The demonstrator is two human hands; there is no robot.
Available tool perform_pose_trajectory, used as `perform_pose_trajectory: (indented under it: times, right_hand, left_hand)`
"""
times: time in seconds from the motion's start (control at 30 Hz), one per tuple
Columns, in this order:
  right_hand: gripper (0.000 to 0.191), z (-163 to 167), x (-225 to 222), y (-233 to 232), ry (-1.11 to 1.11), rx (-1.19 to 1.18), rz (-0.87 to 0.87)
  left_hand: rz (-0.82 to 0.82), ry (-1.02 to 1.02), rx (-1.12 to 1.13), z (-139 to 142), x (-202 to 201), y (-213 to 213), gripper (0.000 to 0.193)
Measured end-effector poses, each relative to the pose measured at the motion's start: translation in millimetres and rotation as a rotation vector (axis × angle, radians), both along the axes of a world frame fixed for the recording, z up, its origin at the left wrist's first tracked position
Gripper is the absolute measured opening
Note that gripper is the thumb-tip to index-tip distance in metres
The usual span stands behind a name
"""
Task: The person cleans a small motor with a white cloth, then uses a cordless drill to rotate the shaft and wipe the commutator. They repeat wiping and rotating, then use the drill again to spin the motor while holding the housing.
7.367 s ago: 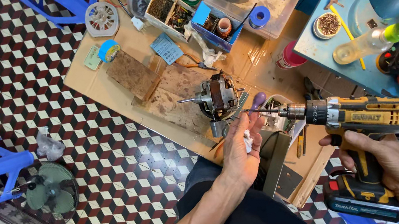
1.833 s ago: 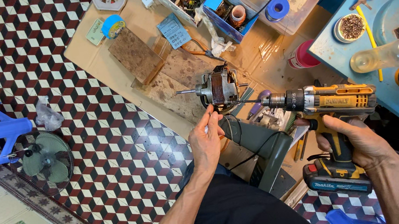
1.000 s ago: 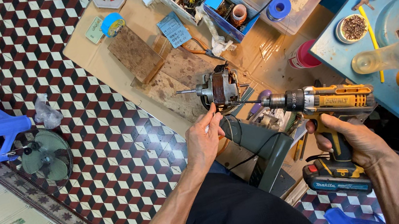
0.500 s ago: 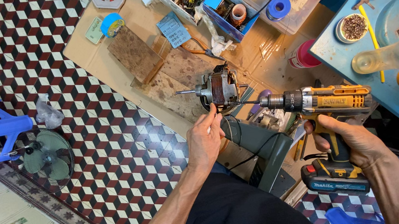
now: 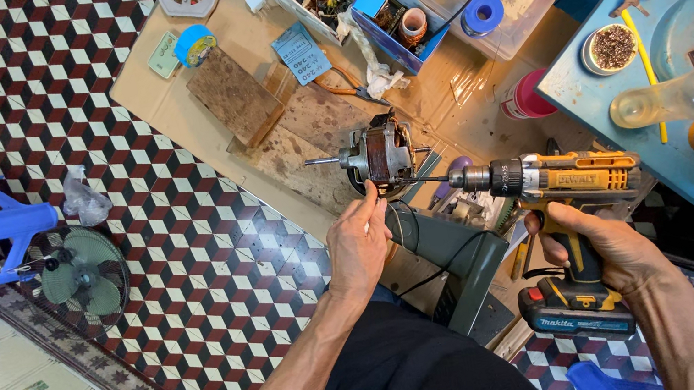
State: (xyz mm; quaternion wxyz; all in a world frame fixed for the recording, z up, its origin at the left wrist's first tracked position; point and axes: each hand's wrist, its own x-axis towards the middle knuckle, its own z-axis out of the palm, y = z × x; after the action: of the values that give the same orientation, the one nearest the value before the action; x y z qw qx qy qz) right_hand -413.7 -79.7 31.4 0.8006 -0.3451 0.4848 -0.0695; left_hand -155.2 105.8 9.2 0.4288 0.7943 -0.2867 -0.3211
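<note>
At the frame's centre, a small electric motor [image 5: 378, 155] sits on worn cardboard [image 5: 299, 128]. It looks heavy and rigid, best held by its metal frame. The left hand [image 5: 357, 244] pinches its edge; the right hand [image 5: 601, 243] holds a yellow cordless drill [image 5: 563, 179], its bit at the motor.

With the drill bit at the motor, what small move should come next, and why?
Probably a short, gentle squeeze of the trigger. The right hand grips the drill, whose bit looks level and seems to meet the motor. The left hand steadies the motor from below, fingers close to the bit, so a slow start seems safer.
</note>
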Motion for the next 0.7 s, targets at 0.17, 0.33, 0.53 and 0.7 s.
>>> perform_pose_trajectory:
  times: [0.17, 0.33, 0.53, 0.7]
  right_hand:
    - [0.037, -0.3, 0.4, 0.9, 0.011, -0.015, -0.004]
    - [0.037, -2.0, 0.1, 0.3, -0.004, 0.018, -0.01]
    - [0.038, -4.4, -1.3, 1.9, -0.018, 0.016, -0.009]
    - [0.038, -7.0, -2.1, 2.2, -0.024, 0.014, -0.004]
  left_hand:
    - [-0.022, -0.094, 0.001, 0.7, 0.0, 0.1, 0.038]
    - [-0.027, -0.147, -0.008, 1.0, -0.6, 0.3, 0.038]
    - [-0.068, -0.241, 0.0, -0.1, -1.3, 1.3, 0.039]
    - [-0.123, -0.334, 0.01, -2.1, -1.3, 1.8, 0.041]
